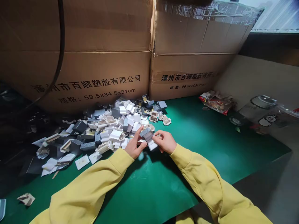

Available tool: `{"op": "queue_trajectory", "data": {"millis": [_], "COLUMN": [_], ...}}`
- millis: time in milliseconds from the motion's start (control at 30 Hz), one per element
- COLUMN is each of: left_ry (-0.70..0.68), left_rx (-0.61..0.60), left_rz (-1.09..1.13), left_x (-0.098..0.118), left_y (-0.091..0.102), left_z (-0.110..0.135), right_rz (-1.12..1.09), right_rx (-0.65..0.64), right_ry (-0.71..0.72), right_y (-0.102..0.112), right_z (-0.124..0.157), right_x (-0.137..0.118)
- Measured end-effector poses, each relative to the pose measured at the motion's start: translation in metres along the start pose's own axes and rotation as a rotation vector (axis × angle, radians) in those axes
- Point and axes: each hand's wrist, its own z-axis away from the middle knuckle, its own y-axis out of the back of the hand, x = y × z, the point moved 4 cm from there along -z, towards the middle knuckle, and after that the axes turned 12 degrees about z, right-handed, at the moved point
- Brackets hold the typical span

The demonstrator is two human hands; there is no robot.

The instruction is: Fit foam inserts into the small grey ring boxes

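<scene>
Small grey-and-white folded card-like box (149,139) pinched between left hand (135,145) and right hand (165,141), over the surface.
Risk, my read: thin panels could crease or tear if the two sides get pulled unevenly; grip looks fingertip-light, so a slip could lose it in the jumbled heap of white and dark-grey box pieces (116,133) right beside it. From here: left fingers and thumb closed on its left side, right thumb pressing the white part. Box is open: grey band at the far end, pale creased panels toward the near end; can't tell if anything's inside. Glossy green surface (151,193) underneath. Big brown printed cardboard cartons (93,68) behind; clear rounded jar (253,110) well off to the right.
</scene>
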Motion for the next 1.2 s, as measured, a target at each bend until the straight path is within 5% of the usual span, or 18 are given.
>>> {"op": "queue_trajectory", "data": {"millis": [167, 367, 467, 567, 733, 900, 1067, 1200], "left_ry": [0.171, 0.273, 0.368, 0.372, 0.43, 0.478, 0.445, 0.38], "left_rx": [-0.062, 0.101, 0.083, 0.068, -0.032, -0.085, -0.188, -0.149], "left_rz": [0.11, 0.361, 0.393, 0.382, 0.25, 0.237, 0.315, 0.339], "left_x": [-0.006, -0.013, -0.016, -0.014, -0.011, -0.013, -0.014, -0.013], "left_y": [-0.004, -0.009, -0.01, -0.009, -0.012, -0.015, -0.017, -0.014], "left_z": [0.0, -0.001, -0.002, -0.003, -0.005, -0.005, -0.004, -0.005], "right_rz": [-0.115, -0.078, -0.021, 0.19, 0.744, 0.541, 0.476, 0.373], "right_rx": [0.024, -0.027, -0.073, -0.055, 0.233, 0.259, 0.255, 0.242], "right_ry": [-0.009, 0.023, -0.003, 0.026, 0.237, 0.349, 0.285, 0.25], "right_y": [-0.001, -0.01, -0.014, -0.011, 0.004, 0.01, 0.009, 0.009], "right_z": [0.002, 0.007, 0.007, 0.007, 0.011, 0.009, 0.002, -0.001], "right_x": [-0.003, -0.004, -0.002, -0.003, -0.012, -0.011, -0.005, -0.001]}}
